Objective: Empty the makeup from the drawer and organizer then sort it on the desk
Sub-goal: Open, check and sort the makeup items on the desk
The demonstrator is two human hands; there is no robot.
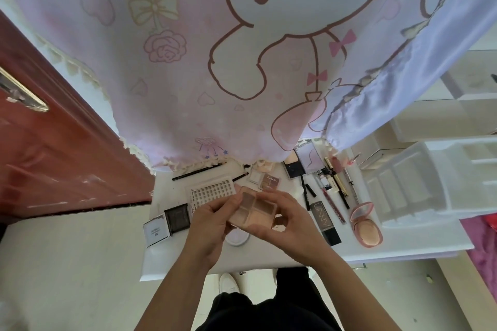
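Both hands hold a square clear palette (254,209) with pale pink pans above the white desk (271,258). My left hand (212,219) grips its left side and my right hand (287,219) grips its right side. Under it lies a round white compact (237,238). On the desk lie a lash tray (211,191), a dark square palette (177,218), a white box (156,231), small palettes (265,179), a black tube (325,223), an open pink compact (366,224) and several pencils and lip sticks (333,185).
A white plastic organizer (430,183) stands at the desk's right end. A pink cartoon curtain (215,62) hangs over the desk's back. A red-brown door (53,142) is on the left. My shoe (228,282) shows below the desk edge.
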